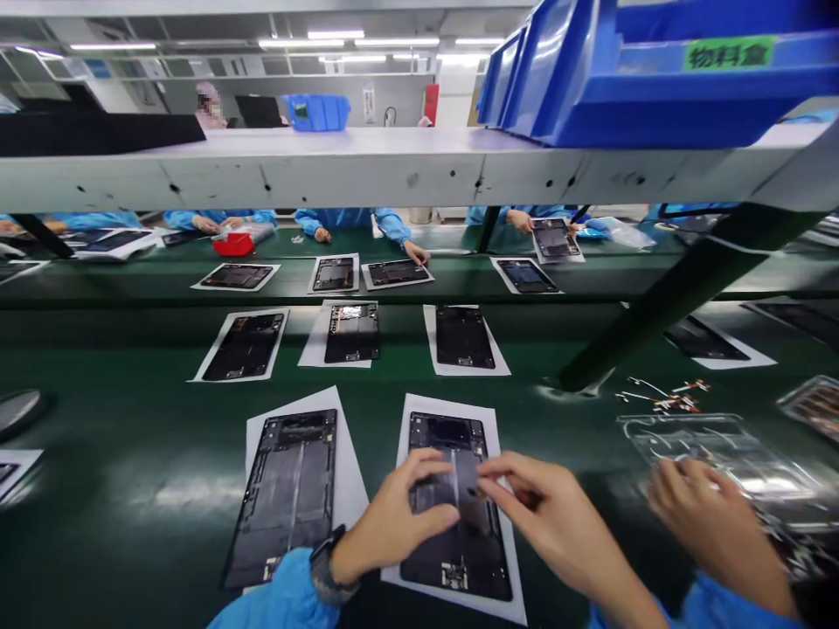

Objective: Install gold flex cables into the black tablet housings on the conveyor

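An open black tablet chassis (452, 542) lies on a white sheet (508, 577) right in front of me on the green belt. My left hand (393, 515), with a watch and a blue sleeve, rests on the chassis's left half, fingers curved and apart. My right hand (544, 515) comes in from the right. Its thumb and forefinger are pinched together over the middle of the chassis, on something too small to make out. A second tablet chassis (285, 494) lies on its own sheet just to the left, untouched.
Another person's hand (714, 524) reaches into a clear plastic tray (721, 445) at the right. Small loose parts (669, 397) lie behind it. More tablets on sheets (352, 334) fill the belt ahead. Workers in blue sleeves (393, 227) sit opposite. A shelf with blue bins (629, 79) hangs overhead.
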Demonstrator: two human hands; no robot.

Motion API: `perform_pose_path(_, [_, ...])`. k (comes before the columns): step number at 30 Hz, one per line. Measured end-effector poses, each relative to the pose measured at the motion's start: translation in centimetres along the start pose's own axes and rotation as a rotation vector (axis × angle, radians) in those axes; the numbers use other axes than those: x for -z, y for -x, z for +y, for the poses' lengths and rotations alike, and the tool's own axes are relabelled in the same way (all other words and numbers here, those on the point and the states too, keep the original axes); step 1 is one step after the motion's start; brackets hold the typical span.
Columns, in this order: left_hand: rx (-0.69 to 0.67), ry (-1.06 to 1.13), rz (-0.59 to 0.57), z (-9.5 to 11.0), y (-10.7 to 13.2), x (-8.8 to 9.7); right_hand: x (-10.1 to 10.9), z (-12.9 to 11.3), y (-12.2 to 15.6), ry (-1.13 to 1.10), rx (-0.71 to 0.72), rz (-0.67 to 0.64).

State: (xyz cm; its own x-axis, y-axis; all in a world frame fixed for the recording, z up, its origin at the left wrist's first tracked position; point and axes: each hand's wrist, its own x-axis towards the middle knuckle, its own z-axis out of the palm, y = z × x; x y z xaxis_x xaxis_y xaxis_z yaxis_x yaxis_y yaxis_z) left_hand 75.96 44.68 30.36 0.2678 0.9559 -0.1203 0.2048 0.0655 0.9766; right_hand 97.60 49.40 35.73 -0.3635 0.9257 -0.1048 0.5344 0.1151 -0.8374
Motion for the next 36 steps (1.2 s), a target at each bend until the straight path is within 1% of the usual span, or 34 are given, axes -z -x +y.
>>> perform_pose_path(1, [0.024,0.029,-0.036,-0.1,-0.5,-0.4,-0.8,-0.2,-1.8,-0.027,-0.006,-0.051])
perform_pose_path(2, [0.054,0.004,-0.04,-0.4,-0.9,-0.8,-1.6,-0.2,-3.6,-0.052,-0.013,-0.091])
perform_pose_path(3, [0.08,-0.074,-0.011,-1.0,-1.2,-1.1,-2.3,0.0,-5.4,-0.053,-0.011,-0.108])
perform_pose_path(5, [0.085,-0.346,0.096,-2.6,-1.4,-1.0,-3.7,1.0,-8.6,0.012,-0.01,-0.127])
perform_pose_path(7, [0.017,-0.654,0.166,-4.0,-1.2,-0.4,-5.1,2.5,-11.2,0.1,-0.028,-0.15])
perform_pose_path(9, [-0.054,-0.9,0.159,-4.9,-1.0,0.6,-6.4,3.9,-12.9,0.15,-0.044,-0.181])
perform_pose_path(11, [-0.093,-1.057,0.101,-5.2,-1.1,1.2,-7.7,4.9,-13.8,0.182,-0.048,-0.2])
perform_pose_path(13, [-0.115,-1.139,0.043,-5.2,-1.4,1.5,-8.6,5.3,-14.3,0.232,-0.057,-0.21])
perform_pose_path(16, [-0.154,-1.188,-0.017,-5.1,-2.1,1.3,-9.1,5.5,-15.2,0.315,-0.089,-0.245])
perform_pose_path(19, [-0.221,-1.194,-0.067,-4.9,-2.5,0.9,-8.8,5.6,-16.6,0.39,-0.141,-0.308])
perform_pose_path(22, [-0.27,-1.179,-0.106,-4.6,-2.5,0.7,-8.3,5.5,-18.1,0.482,-0.192,-0.37])
perform_pose_path(24, [-0.289,-1.172,-0.102,-4.4,-2.3,0.8,-8.0,5.2,-18.6,0.551,-0.202,-0.388])
perform_pose_path(26, [-0.289,-1.168,-0.086,-4.3,-2.0,0.9,-7.9,4.7,-18.3,0.615,-0.18,-0.38])
perform_pose_path(32, [-0.245,-1.13,-0.113,-5.2,-1.7,0.8,-8.5,4.0,-15.0,0.757,-0.075,-0.326])
perform_pose_path(36, [-0.28,-1.119,-0.065,-5.8,-1.7,0.5,-8.4,4.1,-13.7,0.79,0.01,-0.295])
